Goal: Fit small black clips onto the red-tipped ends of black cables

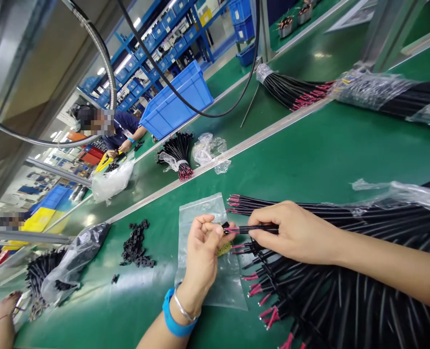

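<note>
My right hand [291,231] pinches a black cable [253,229] near its end, where short red and black wires come out. At those wire ends, my left hand [204,247] holds a small black connector housing [225,225] between thumb and fingers. Whether the wires sit inside the housing, I cannot tell. Under my left hand lies a clear zip bag [215,286] with small yellowish parts [224,249] in it. A large bundle of black cables [345,295] with red wire ends spreads below and beside my right hand. Left of the bag is a pile of black housings [137,245].
A metal strip [258,140] runs across the green bench. Beyond it are cable bundles [176,152], crumpled plastic [209,150] and a blue bin [178,102]. A bagged bundle [77,261] lies left, near another person's hand [6,310]. A co-worker [122,131] sits farther back. Cords hang overhead.
</note>
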The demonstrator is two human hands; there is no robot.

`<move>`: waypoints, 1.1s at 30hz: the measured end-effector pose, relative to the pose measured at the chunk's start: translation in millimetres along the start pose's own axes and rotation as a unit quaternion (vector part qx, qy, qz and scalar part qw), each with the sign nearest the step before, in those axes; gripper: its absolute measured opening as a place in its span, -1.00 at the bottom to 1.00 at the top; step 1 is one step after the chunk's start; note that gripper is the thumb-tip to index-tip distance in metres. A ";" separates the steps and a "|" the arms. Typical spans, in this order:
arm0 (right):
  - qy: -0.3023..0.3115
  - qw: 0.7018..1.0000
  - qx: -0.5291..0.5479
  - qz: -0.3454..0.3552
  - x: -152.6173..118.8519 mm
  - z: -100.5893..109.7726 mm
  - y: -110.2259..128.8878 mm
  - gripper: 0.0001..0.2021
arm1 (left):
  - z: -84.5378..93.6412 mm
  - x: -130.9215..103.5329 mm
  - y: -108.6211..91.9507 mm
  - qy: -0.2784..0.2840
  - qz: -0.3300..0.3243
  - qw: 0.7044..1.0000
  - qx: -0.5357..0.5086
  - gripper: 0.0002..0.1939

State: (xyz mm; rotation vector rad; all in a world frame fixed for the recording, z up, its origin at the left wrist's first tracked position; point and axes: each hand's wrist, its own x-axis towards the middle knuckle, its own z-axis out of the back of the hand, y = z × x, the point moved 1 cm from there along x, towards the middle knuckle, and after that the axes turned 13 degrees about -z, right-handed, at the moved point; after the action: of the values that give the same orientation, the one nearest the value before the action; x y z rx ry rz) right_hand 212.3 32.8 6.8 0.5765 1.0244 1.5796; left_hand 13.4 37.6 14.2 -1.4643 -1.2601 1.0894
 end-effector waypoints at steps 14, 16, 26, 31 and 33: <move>-0.025 1.000 0.005 0.013 -0.9 0.2 1.1 -0.81 | 14.3 -9.7 8.0 0.057 -0.098 0.978 0.173 -0.62; -0.022 0.999 -0.013 0.035 -0.4 -0.7 0.2 -0.81 | 13.9 -11.3 9.0 0.067 -0.120 0.969 0.206 -0.63; -0.035 0.995 -0.014 0.088 -1.2 -1.1 -1.9 -0.85 | 16.2 1.4 17.1 0.094 -0.024 0.993 0.067 -0.68; -0.084 0.988 -0.027 0.125 -2.6 -4.4 -5.5 -0.90 | 4.3 -3.0 14.9 0.112 -0.048 0.987 0.105 -0.60; -0.099 0.985 -0.026 0.141 -2.7 -4.0 -6.4 -0.90 | 3.3 -2.9 13.7 0.129 -0.026 0.988 0.086 -0.57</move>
State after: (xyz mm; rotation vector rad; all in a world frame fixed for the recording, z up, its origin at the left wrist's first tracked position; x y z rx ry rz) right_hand 213.1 29.1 -0.2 0.8548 0.7748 1.7481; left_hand 12.8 33.8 0.4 -1.3845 -0.9923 0.9163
